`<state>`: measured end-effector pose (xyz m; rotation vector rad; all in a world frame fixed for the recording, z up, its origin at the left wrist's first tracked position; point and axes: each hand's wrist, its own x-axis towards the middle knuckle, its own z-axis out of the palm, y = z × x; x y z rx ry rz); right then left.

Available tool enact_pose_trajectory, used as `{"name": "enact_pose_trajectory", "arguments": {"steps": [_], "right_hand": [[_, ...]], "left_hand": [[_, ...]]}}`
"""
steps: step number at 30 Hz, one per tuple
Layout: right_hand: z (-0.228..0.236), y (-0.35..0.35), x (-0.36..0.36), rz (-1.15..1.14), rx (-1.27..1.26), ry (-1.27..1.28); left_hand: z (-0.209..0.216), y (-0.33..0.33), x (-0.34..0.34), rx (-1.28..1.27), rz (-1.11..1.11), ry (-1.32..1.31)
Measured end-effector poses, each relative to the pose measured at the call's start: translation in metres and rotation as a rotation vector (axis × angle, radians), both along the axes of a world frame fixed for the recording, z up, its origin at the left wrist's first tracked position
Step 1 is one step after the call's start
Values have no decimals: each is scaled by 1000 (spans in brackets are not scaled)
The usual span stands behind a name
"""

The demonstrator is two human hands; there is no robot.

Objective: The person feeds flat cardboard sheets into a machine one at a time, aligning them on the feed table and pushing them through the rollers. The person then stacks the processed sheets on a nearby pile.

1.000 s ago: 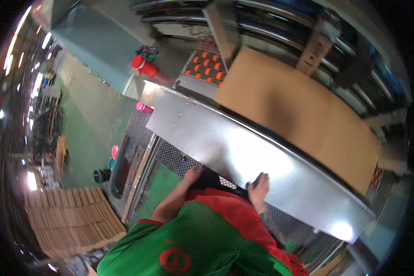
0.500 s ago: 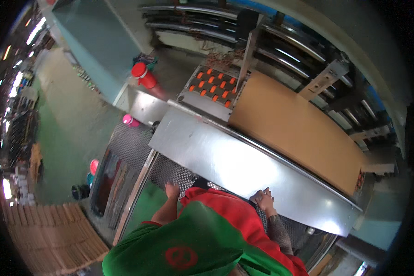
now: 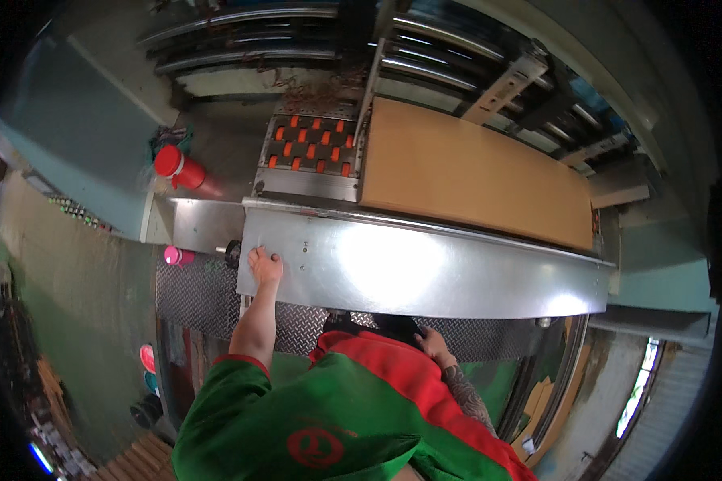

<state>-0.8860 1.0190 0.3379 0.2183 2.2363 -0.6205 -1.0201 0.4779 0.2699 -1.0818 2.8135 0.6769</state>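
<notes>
My left hand (image 3: 265,265) rests on the left end of a shiny metal plate (image 3: 489,276), fingers apart and holding nothing. Just left of it, a black knob (image 3: 233,253) sticks out at the plate's edge. Below the front edge of the plate is my right hand (image 3: 436,345), close to my dark trousers (image 3: 395,325); its fingers are partly hidden. Beyond the plate, a brown cardboard sheet or stack (image 3: 473,176) lies inside the machine.
Orange rollers (image 3: 311,146) sit left of the cardboard. A red flask (image 3: 180,167) stands on the machine's left side, with a pink-capped container (image 3: 178,256) nearer. Metal shafts (image 3: 441,70) run along the back. A diamond-patterned tread plate (image 3: 196,293) lies beneath.
My left hand has moved forward from beside my body onto the metal plate. The right hand has come off the plate's front edge toward my body. The view has turned.
</notes>
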Motion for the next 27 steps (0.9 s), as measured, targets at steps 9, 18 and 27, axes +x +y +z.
{"name": "enact_pose_trajectory", "arguments": {"steps": [9, 18, 27], "right_hand": [[-15, 35, 69, -193, 7, 6], [-16, 28, 160, -726, 50, 133], [-43, 35, 365, -1118, -33, 46]], "left_hand": [[-30, 24, 14, -61, -58, 22], [4, 78, -7, 73, -473, -225], [15, 326, 23, -90, -1142, 13]]}}
